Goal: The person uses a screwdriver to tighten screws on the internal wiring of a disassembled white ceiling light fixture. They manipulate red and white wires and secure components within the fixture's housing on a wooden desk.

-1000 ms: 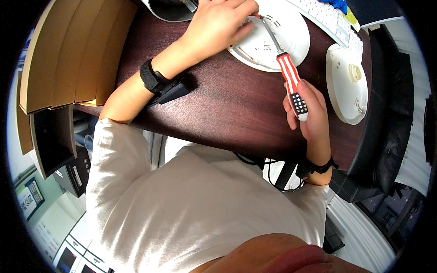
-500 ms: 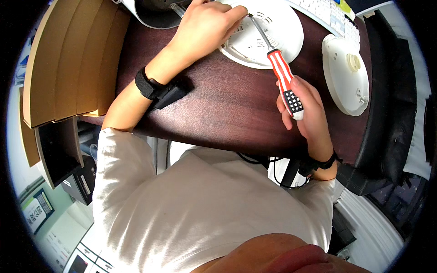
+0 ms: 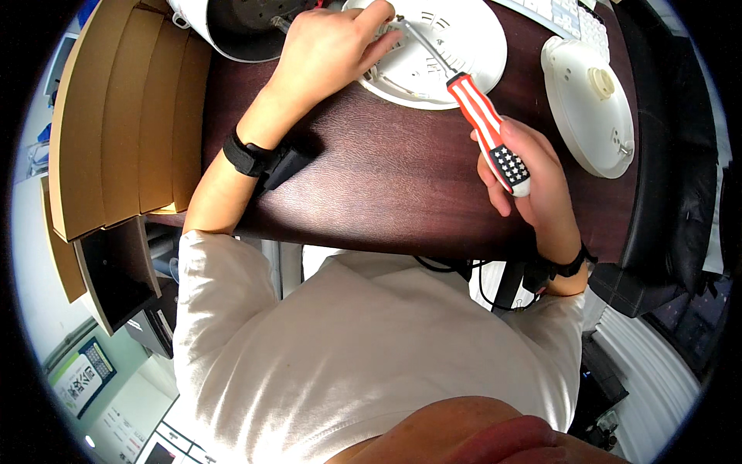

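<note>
My right hand (image 3: 537, 166) is wrapped round a screwdriver (image 3: 481, 120) with a red-and-white striped handle and a dark, starred patch. Its metal shaft slants up and left over a round white plastic plate (image 3: 479, 54) with slots and raised fittings. At the shaft's tip sits a small dark piece, perhaps a screw (image 3: 399, 18). My left hand (image 3: 332, 54) hovers at the plate's left side, thumb and forefinger apart beside that tip. Its other fingers are partly hidden.
A white oval cover (image 3: 576, 116) with a round knob lies at the right, below a white keyboard (image 3: 560, 19). A white bin-like container (image 3: 209, 31) with a dark inside is at the upper left. Cardboard dividers (image 3: 116, 116) stand along the dark wooden desk's (image 3: 371, 178) left edge.
My left thumb and forefinger have parted and drawn back a little from the screwdriver's tip. The right hand keeps its hold on the screwdriver. The whole view has shifted slightly.
</note>
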Demonstrator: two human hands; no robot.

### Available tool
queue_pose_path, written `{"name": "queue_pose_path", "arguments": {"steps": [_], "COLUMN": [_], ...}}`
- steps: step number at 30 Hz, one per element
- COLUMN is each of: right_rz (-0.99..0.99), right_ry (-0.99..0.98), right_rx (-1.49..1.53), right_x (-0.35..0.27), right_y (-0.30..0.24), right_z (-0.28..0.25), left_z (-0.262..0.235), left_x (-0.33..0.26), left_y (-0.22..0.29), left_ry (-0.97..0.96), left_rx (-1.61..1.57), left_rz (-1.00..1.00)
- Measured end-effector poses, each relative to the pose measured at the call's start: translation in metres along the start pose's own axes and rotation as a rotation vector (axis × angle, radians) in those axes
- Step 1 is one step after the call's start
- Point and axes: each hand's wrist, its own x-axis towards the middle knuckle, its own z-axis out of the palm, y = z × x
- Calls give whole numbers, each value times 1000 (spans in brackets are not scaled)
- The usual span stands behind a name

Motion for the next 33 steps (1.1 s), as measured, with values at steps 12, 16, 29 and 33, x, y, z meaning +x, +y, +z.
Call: {"name": "queue_pose_path", "arguments": {"steps": [12, 16, 29, 33], "right_rz": [-3, 1, 127, 97], "right_ry": [-29, -97, -188, -206], "right_rx": [5, 71, 162, 230], "right_x": [-1, -1, 0, 0], "right_y": [-2, 0, 3, 5], "right_z": [-2, -7, 0, -5], "left_z": [-1, 0, 7, 6], "left_x": [4, 3, -2, -1], "left_y": [-1, -2, -9, -9], "left_ry": [117, 130, 107, 121], "left_rx": [-19, -25, -94, -91], "left_rz": [76, 98, 107, 121]}}
